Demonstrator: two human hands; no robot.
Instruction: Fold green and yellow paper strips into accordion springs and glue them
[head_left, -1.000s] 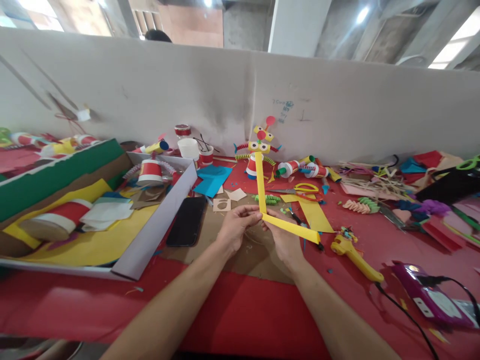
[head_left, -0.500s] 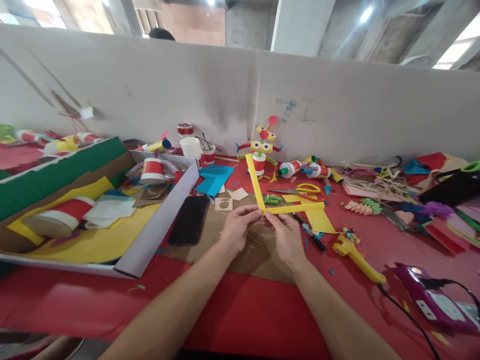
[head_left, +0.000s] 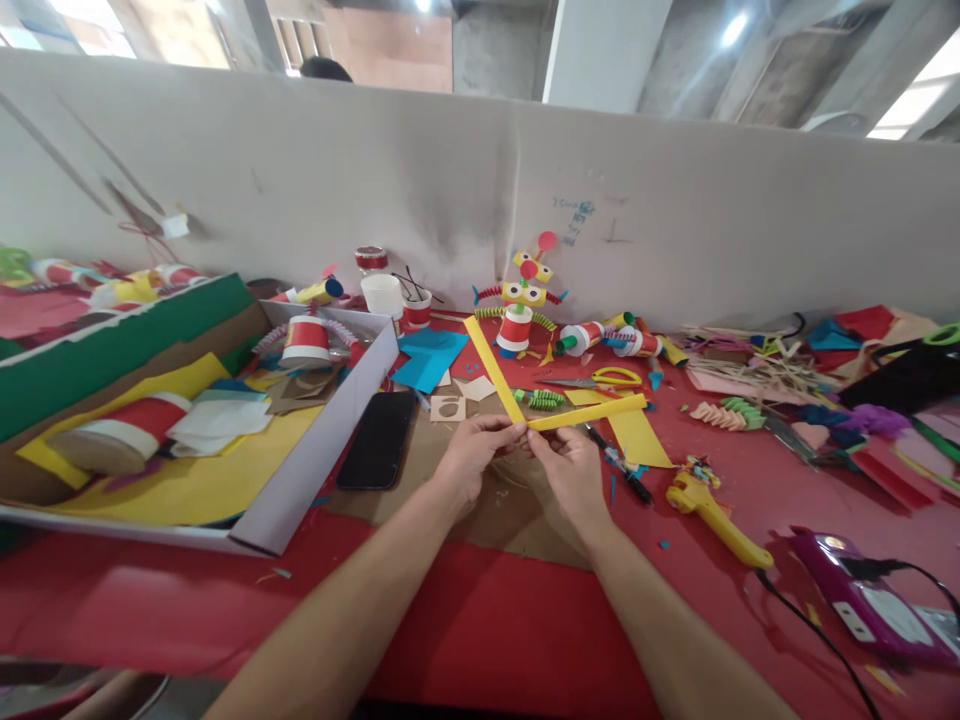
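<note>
Two yellow paper strips meet at one end between my fingertips. The left strip slants up and away to the left, and the right strip runs out to the right. My left hand pinches the joined end from the left. From the other side my right hand pinches the same corner, its thumb close to my left thumb. Whether the strips are glued or only overlap there I cannot tell. Beneath the hands lies a brown cardboard sheet. A green folded paper spring sits just beyond them.
Left stands an open box of paper pieces and cups, beside a black phone. Yellow-handled scissors, a cutter knife and a corded yellow glue gun lie right. Behind stand paper-cup robot figures.
The left strip has swung further left, and the right strip tilts up slightly more, so the angle between them is wider. Both hands keep their pinch at the corner.
</note>
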